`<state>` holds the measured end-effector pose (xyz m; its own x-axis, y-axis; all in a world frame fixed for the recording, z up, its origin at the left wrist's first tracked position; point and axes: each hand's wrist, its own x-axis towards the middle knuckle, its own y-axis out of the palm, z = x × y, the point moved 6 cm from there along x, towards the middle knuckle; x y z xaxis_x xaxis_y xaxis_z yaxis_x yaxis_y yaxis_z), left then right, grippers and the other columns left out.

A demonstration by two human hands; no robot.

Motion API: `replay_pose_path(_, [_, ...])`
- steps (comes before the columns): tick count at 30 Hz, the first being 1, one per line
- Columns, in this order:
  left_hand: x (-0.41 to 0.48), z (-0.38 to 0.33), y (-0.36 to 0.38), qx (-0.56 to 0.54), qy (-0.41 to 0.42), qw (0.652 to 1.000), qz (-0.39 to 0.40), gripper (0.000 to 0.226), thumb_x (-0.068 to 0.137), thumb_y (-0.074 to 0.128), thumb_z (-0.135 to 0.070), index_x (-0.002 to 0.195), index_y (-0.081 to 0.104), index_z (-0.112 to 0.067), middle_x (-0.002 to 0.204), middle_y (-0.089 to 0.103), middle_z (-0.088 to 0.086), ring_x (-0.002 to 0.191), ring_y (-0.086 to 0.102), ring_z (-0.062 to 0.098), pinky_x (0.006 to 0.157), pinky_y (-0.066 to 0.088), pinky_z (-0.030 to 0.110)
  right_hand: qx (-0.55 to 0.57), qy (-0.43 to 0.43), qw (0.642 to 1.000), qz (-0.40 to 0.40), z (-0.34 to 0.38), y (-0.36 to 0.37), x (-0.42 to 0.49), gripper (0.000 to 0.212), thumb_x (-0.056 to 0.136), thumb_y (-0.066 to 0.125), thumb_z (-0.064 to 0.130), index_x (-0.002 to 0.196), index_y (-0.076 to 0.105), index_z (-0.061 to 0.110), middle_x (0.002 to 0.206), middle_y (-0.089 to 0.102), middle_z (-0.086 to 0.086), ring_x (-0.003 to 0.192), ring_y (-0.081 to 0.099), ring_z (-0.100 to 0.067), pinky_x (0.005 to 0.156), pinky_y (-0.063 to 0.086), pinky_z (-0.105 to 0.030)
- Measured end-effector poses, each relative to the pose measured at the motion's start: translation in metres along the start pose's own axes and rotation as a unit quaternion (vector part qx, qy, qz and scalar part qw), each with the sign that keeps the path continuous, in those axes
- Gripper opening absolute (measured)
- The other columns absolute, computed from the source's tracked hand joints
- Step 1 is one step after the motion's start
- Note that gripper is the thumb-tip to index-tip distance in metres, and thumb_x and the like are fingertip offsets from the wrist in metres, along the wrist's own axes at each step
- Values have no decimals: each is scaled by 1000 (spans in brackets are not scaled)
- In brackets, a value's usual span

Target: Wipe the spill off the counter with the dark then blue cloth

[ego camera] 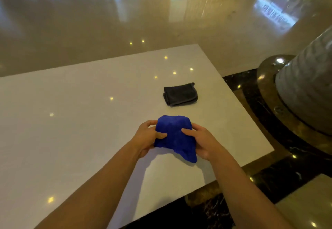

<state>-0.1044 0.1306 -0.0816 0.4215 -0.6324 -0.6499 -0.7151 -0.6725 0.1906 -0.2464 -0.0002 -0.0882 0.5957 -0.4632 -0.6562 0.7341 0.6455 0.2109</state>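
A bright blue cloth is bunched up just above the white counter, near its right front part. My left hand grips the cloth's left side and my right hand grips its right side, thumbs pressed on top. One corner of the blue cloth hangs down to the counter. A dark grey cloth lies folded on the counter a little beyond the blue one, touched by neither hand. I cannot make out any spill on the glossy surface.
The counter's right edge runs diagonally close to my right hand, with a dark marble floor below. A large stone column on a brass base stands at the right. A shiny tan floor stretches beyond the far edge.
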Motion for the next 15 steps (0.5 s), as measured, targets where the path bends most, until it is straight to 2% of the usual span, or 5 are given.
replay_pose_path(3, [6, -12, 33, -36, 30, 999, 26, 58, 82, 70, 7, 130, 50, -20, 123, 65, 6, 110, 64, 27, 84, 61, 45, -54, -35, 997, -36, 34, -30, 7, 28, 91, 72, 8, 115, 68, 23, 108, 79, -4, 90, 78, -23, 66, 63, -35])
replay_pose_path(6, [18, -12, 65, -62, 53, 996, 19, 61, 84, 71, 2, 133, 47, -25, 127, 65, 8, 110, 67, 30, 87, 60, 52, -113, -79, 989, -58, 60, -52, 20, 31, 92, 70, 7, 111, 67, 31, 116, 74, -1, 93, 75, -20, 64, 62, -30])
replay_pose_path(9, [29, 9, 86, -76, -5, 997, 28, 71, 85, 74, -6, 142, 38, -28, 137, 59, 10, 112, 65, 33, 82, 62, 49, -220, -104, 965, -93, 74, -73, 34, 49, 94, 68, 9, 135, 57, 33, 129, 62, 6, 108, 63, -17, 80, 58, -31])
replay_pose_path(12, [26, 36, 93, 50, -50, 997, -13, 90, 85, 76, -14, 154, 20, -23, 143, 53, 15, 115, 63, 34, 75, 62, 39, -359, -121, 907, -183, 77, -101, 38, 53, 96, 65, 10, 144, 52, 27, 142, 56, 0, 126, 55, -26, 101, 50, -41])
replay_pose_path(15, [25, 38, 83, 162, -29, 977, -132, 88, 83, 78, -16, 153, 25, -19, 148, 47, 15, 122, 58, 34, 61, 58, 25, -372, -146, 901, -167, 80, -112, 42, 39, 99, 60, 9, 133, 60, 27, 136, 63, -2, 110, 60, -19, 85, 52, -24])
